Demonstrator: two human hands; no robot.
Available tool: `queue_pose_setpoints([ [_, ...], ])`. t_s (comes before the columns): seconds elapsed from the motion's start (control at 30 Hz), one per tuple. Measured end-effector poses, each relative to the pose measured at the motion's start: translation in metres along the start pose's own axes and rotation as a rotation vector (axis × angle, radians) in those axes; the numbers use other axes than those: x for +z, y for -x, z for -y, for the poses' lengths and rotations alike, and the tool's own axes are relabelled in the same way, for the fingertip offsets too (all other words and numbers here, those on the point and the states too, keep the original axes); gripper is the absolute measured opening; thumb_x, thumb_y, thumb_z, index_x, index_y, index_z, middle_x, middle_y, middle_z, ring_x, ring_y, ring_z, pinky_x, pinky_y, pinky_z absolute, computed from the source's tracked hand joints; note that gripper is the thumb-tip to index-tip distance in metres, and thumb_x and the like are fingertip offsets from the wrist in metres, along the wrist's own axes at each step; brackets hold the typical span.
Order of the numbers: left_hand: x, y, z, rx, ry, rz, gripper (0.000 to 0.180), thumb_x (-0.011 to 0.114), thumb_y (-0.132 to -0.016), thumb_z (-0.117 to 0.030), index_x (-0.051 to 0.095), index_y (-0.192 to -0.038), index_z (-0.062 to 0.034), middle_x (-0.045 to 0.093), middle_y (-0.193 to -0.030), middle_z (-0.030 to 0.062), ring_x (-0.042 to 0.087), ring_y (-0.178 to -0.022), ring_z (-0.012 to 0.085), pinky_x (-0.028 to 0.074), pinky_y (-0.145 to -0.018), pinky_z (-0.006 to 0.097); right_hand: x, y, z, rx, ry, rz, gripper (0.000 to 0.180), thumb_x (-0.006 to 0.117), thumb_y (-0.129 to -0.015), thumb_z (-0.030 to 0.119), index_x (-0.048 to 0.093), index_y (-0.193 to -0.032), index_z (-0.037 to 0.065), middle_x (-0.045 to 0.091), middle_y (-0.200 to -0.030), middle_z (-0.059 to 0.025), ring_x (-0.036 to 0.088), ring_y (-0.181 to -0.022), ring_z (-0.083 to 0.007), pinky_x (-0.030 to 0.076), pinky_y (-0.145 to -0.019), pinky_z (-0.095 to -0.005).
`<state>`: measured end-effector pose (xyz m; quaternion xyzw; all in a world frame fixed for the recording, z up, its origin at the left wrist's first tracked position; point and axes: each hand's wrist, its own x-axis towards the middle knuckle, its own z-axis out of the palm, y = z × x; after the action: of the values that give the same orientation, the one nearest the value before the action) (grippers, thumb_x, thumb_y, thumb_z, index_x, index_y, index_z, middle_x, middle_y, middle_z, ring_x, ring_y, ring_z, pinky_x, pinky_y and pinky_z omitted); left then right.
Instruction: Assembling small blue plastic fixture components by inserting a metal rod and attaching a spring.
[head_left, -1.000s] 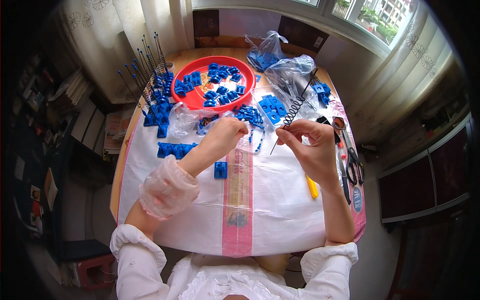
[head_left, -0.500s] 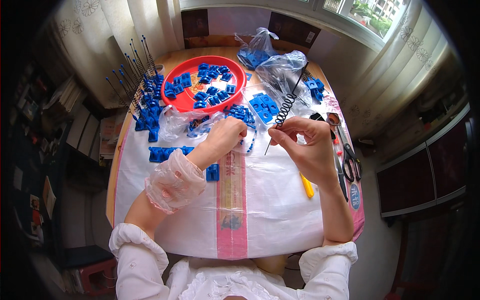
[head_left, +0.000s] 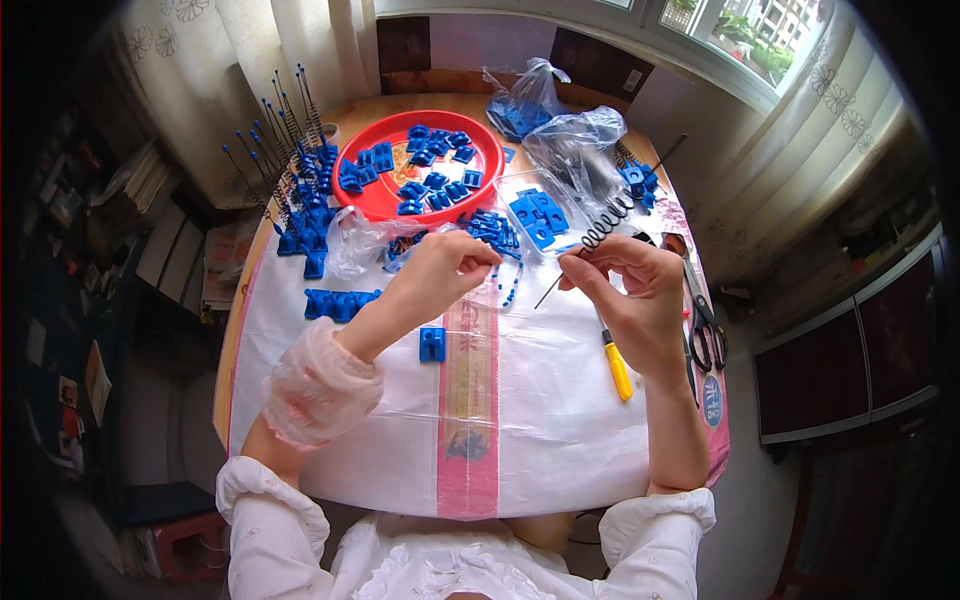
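- We have the rod (head_left: 547, 293), thin and dark, above the table (head_left: 385, 440), slanting from its near-left tip to its far-right end, with a black spring (head_left: 606, 226) around it.
- Our right hand (head_left: 632, 285) grasps it between thumb and fingertips, just below the coils; the near tip juts toward the left.
- Our left hand (head_left: 440, 272) is near that tip but apart from it, fingertips pinched together; we cannot tell whether anything tiny sits between them.
- To handle it well, we judge, we should pinch close to the coils so the spring cannot slide, leave the tip bare and steady, and bring both hands into line without bending the rod.
- The far end sticks out well past our hand, so we should mind it near the bag (head_left: 580, 140).
- Near our left wrist lie a single block (head_left: 432, 344) and a row of blue blocks (head_left: 343, 304); beyond is the red tray (head_left: 348, 205).
- On the right lie a yellow-handled screwdriver (head_left: 617, 371) and scissors (head_left: 708, 338).
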<state>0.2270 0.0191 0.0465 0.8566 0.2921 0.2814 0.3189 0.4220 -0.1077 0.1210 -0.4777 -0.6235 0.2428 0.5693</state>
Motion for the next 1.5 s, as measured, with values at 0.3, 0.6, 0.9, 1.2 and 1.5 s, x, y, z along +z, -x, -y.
queue_pose_setpoints([
  [0.3,0.016,0.102,-0.038,-0.500,1.177,0.111,0.020,0.067,-0.093,-0.008,0.066,-0.112,-0.0020,0.071,-0.103,0.0063,0.066,-0.094,0.0100,0.053,-0.084,0.023,0.011,0.017,0.022,0.009,-0.063,0.011,0.004,0.070,-0.087,0.001,0.069,-0.090,-0.002,0.071,-0.076,-0.0052,0.063,-0.070,-0.0071,0.046,-0.067,-0.0221],
  [0.6,0.048,0.125,-0.016,-0.605,1.753,0.068,0.018,0.064,-0.094,-0.010,0.060,-0.111,-0.0054,0.064,-0.108,0.0075,0.064,-0.097,0.0099,0.056,-0.083,0.019,0.037,0.031,0.013,-0.052,-0.036,0.039,0.004,0.070,-0.085,-0.002,0.069,-0.088,-0.001,0.070,-0.074,-0.0048,0.059,-0.066,-0.0076,0.045,-0.064,-0.0227],
  [0.9,0.054,0.130,-0.005,-0.574,1.765,0.068,0.017,0.064,-0.095,-0.012,0.062,-0.111,-0.0057,0.065,-0.104,0.0060,0.064,-0.095,0.0094,0.056,-0.081,0.019,0.052,0.037,-0.001,-0.114,0.129,0.138,0.006,0.069,-0.083,-0.009,0.067,-0.087,-0.005,0.067,-0.075,-0.0079,0.059,-0.068,-0.0114,0.044,-0.064,-0.0246],
  [1.2,0.056,0.132,0.001,-0.588,1.808,0.049,0.018,0.062,-0.096,-0.012,0.062,-0.112,-0.0039,0.066,-0.102,0.0057,0.063,-0.091,0.0080,0.055,-0.080,0.018,0.057,0.037,-0.006,-0.194,0.229,0.166,0.009,0.071,-0.079,-0.008,0.068,-0.086,-0.003,0.068,-0.074,-0.0067,0.057,-0.066,-0.0120,0.044,-0.063,-0.0249],
  [1.5,0.057,0.132,0.001,-0.622,1.780,0.068,0.018,0.060,-0.098,-0.016,0.062,-0.111,-0.0042,0.065,-0.099,0.0035,0.062,-0.085,0.0077,0.055,-0.077,0.018,0.062,0.039,-0.012,-0.181,0.232,0.156,0.009,0.072,-0.078,-0.008,0.069,-0.084,-0.002,0.068,-0.072,-0.0061,0.057,-0.065,-0.0118,0.044,-0.062,-0.0250],
])
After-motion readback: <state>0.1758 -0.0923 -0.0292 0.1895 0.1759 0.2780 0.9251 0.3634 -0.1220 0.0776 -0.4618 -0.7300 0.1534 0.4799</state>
